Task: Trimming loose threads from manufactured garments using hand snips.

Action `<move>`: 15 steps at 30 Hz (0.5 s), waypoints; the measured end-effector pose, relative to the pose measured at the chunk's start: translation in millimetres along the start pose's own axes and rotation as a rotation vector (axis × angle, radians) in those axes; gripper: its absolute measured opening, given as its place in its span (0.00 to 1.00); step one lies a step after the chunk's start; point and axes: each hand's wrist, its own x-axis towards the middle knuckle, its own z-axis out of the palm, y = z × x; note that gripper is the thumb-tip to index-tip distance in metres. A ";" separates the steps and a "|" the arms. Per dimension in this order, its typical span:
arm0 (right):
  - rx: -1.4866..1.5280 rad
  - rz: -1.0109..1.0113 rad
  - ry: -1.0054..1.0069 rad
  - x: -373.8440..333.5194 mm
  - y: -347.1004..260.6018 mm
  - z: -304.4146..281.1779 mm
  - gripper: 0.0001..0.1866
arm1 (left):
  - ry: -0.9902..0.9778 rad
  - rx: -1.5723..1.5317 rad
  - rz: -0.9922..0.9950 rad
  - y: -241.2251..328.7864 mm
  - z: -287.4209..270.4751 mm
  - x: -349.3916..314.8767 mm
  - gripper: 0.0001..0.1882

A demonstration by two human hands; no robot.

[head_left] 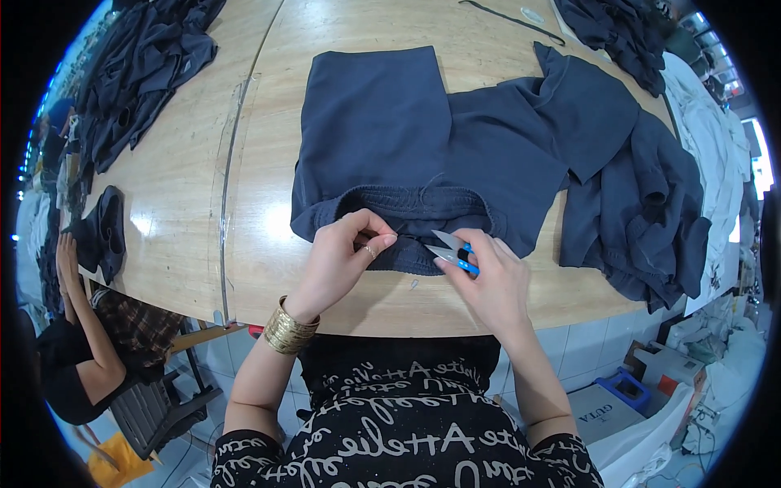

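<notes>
Dark navy trousers (374, 114) with a gathered elastic waistband (455, 198) lie on the wooden table, the waist end toward me. My left hand (346, 252) pinches a bit of the waistband's inner edge between thumb and fingertips; whether a loose thread is in the pinch is too small to tell. A ring and a wide gold bracelet are on that hand and wrist. Just right of it, my right hand (492, 276) holds small thread snips (460, 254) with blue and black grips. Their two pointed blades are apart and aim left, close to the left fingertips.
Another crumpled navy garment (643, 211) lies to the right, beside white cloth (708, 146). Dark garments (150, 65) are piled at the far left. A thin dark strip (512, 22) rests at the back. At the left edge a co-worker's arms (85, 317) reach to the table.
</notes>
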 end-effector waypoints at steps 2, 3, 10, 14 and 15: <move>-0.138 -0.076 -0.010 4.2 -9.8 -0.7 0.12 | -0.010 0.013 -0.026 -0.8 -1.7 0.9 0.04; -0.134 -0.078 -0.011 5.5 -9.6 1.0 0.12 | -0.001 0.007 -0.026 -1.5 -1.4 1.5 0.04; -0.316 -0.231 -0.129 11.0 -4.1 11.8 0.15 | 0.027 -0.012 -0.012 -1.2 2.3 3.3 0.04; -0.319 -0.271 -0.172 13.2 -5.3 14.3 0.15 | 0.032 -0.028 -0.003 -3.0 3.1 3.0 0.04; -0.323 -0.271 -0.169 13.2 -5.1 14.7 0.15 | 0.031 -0.026 0.000 -3.6 3.7 3.0 0.04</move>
